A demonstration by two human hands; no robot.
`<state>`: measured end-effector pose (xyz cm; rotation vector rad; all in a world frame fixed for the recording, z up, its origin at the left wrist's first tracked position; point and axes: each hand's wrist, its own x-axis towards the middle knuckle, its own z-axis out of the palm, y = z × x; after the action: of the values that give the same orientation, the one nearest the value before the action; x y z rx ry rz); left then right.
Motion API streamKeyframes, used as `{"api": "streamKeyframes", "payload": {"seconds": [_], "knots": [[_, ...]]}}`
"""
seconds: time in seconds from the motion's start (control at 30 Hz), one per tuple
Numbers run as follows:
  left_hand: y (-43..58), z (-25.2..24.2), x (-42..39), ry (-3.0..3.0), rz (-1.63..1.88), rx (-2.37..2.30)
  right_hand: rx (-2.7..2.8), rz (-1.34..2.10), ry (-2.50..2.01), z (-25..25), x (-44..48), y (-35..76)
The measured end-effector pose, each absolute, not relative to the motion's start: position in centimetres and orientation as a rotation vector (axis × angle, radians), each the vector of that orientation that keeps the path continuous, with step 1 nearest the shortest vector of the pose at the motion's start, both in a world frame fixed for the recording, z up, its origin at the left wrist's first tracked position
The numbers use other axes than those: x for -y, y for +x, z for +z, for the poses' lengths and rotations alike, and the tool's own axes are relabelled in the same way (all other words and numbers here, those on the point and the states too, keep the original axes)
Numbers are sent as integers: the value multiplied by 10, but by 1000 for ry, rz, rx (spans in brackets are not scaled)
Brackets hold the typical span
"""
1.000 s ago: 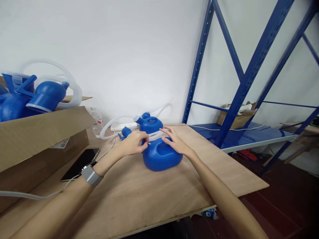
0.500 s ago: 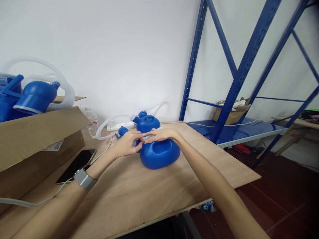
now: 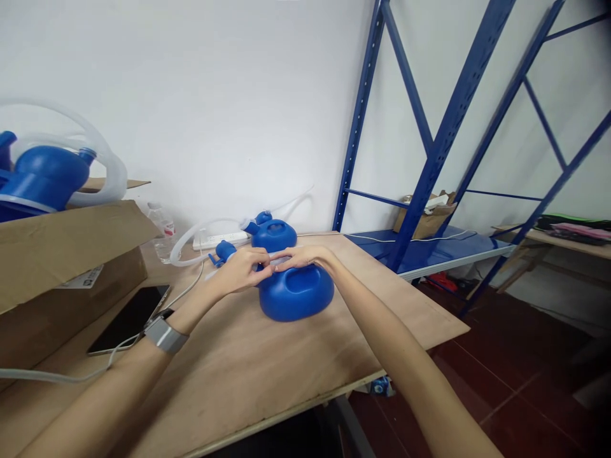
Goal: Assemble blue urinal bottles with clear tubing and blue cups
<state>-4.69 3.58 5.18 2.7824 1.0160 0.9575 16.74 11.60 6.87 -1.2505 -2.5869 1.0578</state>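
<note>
A rounded blue plastic jug (image 3: 298,298) with a moulded handle stands near the middle of the wooden table. My left hand (image 3: 248,268) is closed at the jug's neck on the left, its thumb and fingertips pressed together there; the neck itself is mostly hidden. My right hand (image 3: 300,257) lies over the jug's top from the right, gripping it, with fingers stretched toward the left fingertips. Something whitish and translucent shows between the right index finger and thumb. Beyond my left hand lies a small blue cap-like part (image 3: 224,250).
Behind is another blue jug (image 3: 273,236) with a translucent hose (image 3: 184,245). A cardboard box (image 3: 71,254) holding blue jugs stands left, near a phone (image 3: 128,318), water bottle (image 3: 165,235) and power strip (image 3: 222,240). Blue shelving (image 3: 429,254) adjoins the wooden table (image 3: 410,312) on the right.
The whole scene has shifted slightly left as the head turned right. Both hands stay at the jug; the left fingers have changed position slightly at its neck.
</note>
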Motion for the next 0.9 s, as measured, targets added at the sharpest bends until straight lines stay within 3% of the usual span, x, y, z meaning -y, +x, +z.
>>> {"api": "streamKeyframes", "payload": {"seconds": [0.23,0.9], "knots": [[-48,48,-45,2826,924,-1103,2435,1367,-1285,69,-114,164],[-48,59,-42,2845,719,-1161,2468,1165,-1347,72,-105,163]]}}
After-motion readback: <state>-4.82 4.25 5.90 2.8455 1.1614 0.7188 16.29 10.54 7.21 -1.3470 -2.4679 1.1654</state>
